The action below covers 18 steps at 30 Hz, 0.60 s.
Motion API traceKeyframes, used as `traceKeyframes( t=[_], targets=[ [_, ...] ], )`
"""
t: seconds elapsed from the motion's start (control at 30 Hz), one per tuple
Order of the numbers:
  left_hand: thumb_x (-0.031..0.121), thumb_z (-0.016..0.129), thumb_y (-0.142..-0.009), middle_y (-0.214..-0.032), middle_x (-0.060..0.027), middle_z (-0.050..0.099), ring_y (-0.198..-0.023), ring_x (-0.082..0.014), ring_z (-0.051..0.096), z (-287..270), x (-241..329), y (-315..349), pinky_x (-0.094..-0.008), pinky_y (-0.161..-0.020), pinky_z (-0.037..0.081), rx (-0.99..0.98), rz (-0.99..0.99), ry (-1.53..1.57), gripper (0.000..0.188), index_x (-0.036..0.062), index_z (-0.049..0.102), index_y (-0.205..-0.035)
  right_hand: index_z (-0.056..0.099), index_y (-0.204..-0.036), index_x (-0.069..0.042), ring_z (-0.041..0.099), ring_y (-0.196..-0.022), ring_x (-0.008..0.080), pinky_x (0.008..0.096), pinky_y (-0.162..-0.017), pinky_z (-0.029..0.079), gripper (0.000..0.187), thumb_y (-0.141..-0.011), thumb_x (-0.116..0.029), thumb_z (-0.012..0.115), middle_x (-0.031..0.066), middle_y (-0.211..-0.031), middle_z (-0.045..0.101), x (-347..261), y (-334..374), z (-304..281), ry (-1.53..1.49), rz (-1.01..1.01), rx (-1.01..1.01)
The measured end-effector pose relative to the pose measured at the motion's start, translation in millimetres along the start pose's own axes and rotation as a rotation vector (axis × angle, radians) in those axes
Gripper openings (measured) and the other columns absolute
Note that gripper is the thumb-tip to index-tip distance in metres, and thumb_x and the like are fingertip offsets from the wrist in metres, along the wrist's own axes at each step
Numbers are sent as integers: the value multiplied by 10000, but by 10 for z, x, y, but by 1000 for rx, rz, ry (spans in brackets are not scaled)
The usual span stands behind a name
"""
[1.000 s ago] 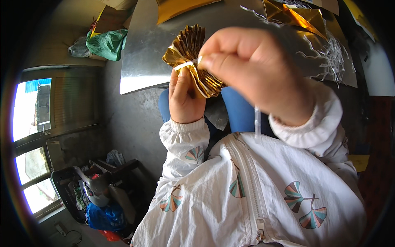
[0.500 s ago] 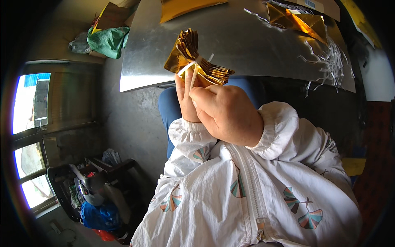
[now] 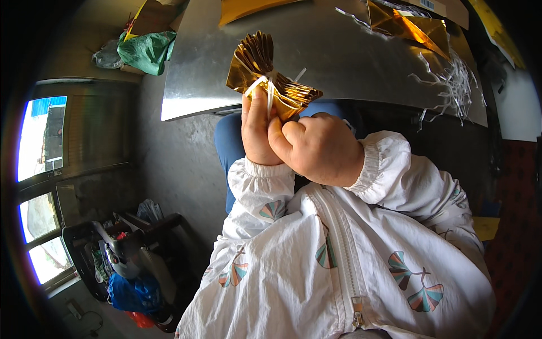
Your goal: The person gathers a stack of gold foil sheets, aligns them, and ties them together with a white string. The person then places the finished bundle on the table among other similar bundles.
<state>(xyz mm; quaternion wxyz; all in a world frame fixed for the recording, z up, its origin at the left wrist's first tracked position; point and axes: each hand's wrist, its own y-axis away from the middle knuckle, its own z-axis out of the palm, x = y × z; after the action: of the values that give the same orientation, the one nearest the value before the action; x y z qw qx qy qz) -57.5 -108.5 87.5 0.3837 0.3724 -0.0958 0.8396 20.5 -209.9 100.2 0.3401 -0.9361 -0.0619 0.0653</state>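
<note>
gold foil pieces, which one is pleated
The bundle in the left hand: its narrow pleats fan out from a white strip at the middle. The smooth gold piece and creased gold piece lie unpleated on the metal table.

Harsh side daylight

Left of the fingers [image 3: 257, 112] we see window panes [image 3: 40, 138] mostly burnt out to white, fringed violet. Glare whitens the bench [image 3: 183, 100] nearer them; gold foil [image 3: 255, 52] glints at their tips. Right of them, the floor [image 3: 432, 150] sinks into shadow. Fisheye distortion bends straight edges; corners go black.
</note>
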Motion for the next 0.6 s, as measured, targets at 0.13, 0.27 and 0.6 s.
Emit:
traceKeyframes(
  t=[0.13, 0.27, 0.6],
  targets=[
    [188, 412, -969, -979, -54, 573, -837, -149, 572, 27, 5, 2, -291, -748, 487, 2, 28, -31, 193, 66, 467, -1109, 618, -940, -14, 517, -519, 134, 260, -430, 434, 262, -708, -130, 584, 23, -634, 461, 30, 32, 19, 56, -14, 2],
    [185, 401, -976, -1006, -56, 564, -871, -148, 561, 36, -22, -4, -293, -780, 473, -10, 24, -27, 197, 59, 464, -1114, 626, -923, -23, 510, -515, 132, 258, -427, 431, 261, -696, -146, 584, 19, -629, 449, 73, 61, 28, 66, -42, -44],
    [163, 403, -970, -1053, -56, 554, -931, -151, 550, 35, 13, -2, -288, -834, 453, -92, -9, 17, 218, 64, 455, -1157, 616, -859, -5, 542, -497, 150, 270, -418, 456, 211, -681, -117, 600, 37, -601, 478, 90, 38, 10, 40, -52, 0]
  ],
)
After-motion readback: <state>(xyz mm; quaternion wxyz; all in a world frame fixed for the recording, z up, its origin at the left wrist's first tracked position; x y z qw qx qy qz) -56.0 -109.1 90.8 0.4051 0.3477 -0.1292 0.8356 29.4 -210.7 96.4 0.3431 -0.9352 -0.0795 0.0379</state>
